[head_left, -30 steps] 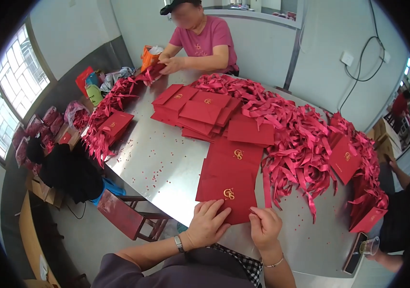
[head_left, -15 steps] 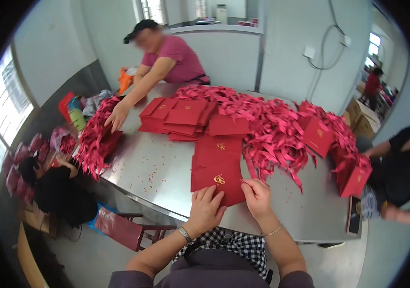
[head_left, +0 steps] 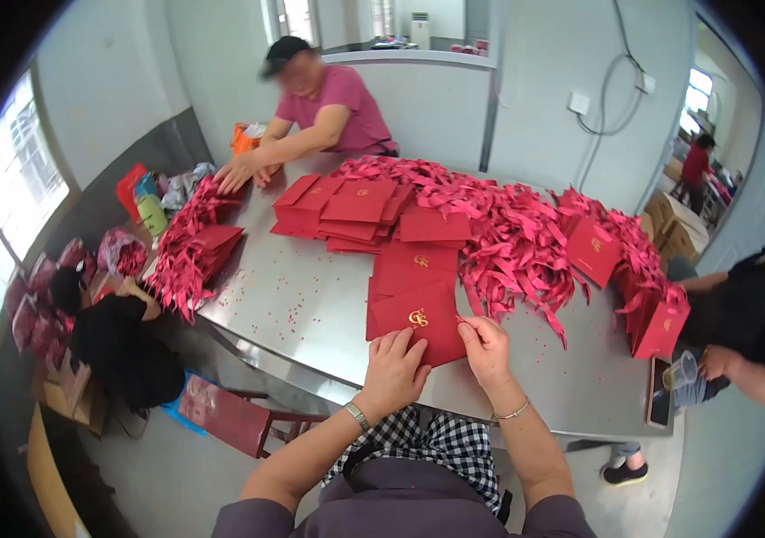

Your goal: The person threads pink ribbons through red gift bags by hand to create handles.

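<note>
A flat red paper bag (head_left: 418,321) with a gold emblem lies at the near edge of the steel table (head_left: 311,296). My left hand (head_left: 394,372) rests on its lower left corner, fingers spread over the paper. My right hand (head_left: 485,345) pinches the bag's right edge beside a heap of red ribbons (head_left: 526,242). More flat red bags (head_left: 418,264) lie stacked just beyond it.
A person in a pink shirt (head_left: 333,112) across the table reaches toward ribbon-handled bags (head_left: 192,247) at the left end. Overlapping red bags (head_left: 351,211) lie mid-table. Another person's arm (head_left: 741,368) is at the right, by upright bags (head_left: 660,323). A red stool (head_left: 225,417) stands below.
The view has swung and come closer. My hands stay on the near red bag, the right one shifting to its right edge. The person opposite reached toward the table's left end.
</note>
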The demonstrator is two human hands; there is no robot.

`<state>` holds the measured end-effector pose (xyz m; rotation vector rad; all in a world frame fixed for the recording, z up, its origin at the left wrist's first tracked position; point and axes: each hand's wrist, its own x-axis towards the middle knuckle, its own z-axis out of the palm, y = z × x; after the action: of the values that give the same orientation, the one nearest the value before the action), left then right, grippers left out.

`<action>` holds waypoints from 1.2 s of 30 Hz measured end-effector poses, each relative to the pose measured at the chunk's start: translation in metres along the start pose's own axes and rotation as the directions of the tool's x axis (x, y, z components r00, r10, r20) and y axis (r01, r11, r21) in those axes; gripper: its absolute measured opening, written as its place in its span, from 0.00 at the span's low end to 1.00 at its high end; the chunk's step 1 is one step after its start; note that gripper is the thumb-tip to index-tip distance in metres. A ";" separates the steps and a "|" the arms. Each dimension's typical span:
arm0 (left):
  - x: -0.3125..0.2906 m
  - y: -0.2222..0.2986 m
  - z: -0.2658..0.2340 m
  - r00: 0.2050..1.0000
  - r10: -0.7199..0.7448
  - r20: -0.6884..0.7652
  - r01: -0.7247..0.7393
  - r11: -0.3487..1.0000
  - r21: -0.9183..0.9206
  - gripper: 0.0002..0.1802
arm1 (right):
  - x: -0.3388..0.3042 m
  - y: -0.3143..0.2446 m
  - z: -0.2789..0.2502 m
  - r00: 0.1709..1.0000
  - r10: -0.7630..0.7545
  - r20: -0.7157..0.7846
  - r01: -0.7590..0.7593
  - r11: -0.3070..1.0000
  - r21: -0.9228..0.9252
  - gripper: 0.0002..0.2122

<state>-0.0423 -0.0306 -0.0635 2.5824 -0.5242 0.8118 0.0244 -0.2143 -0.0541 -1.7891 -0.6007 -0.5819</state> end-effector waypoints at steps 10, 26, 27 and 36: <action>-0.006 -0.003 0.004 0.999 -0.042 0.016 0.044 0.992 -0.122 0.24 | -0.014 0.026 -0.009 0.971 0.240 -0.017 -0.237 0.966 0.101 0.06; -0.010 -0.005 0.006 0.995 -0.089 0.049 0.097 0.978 -0.185 0.24 | -0.010 0.022 -0.015 0.959 0.284 0.007 -0.283 0.956 -0.076 0.12; -0.010 -0.005 0.006 0.996 -0.083 0.036 0.088 0.981 -0.176 0.24 | -0.010 0.022 -0.016 0.960 0.280 0.012 -0.277 0.954 -0.116 0.12; -0.007 -0.007 0.005 0.997 -0.076 0.016 0.077 0.984 -0.159 0.23 | -0.010 0.031 -0.007 0.989 0.117 0.093 -0.110 0.991 -0.071 0.09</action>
<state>-0.0425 -0.0252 -0.0729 2.4451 -0.4696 0.7028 0.0364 -0.2298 -0.0805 -1.9084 -0.5468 -0.4429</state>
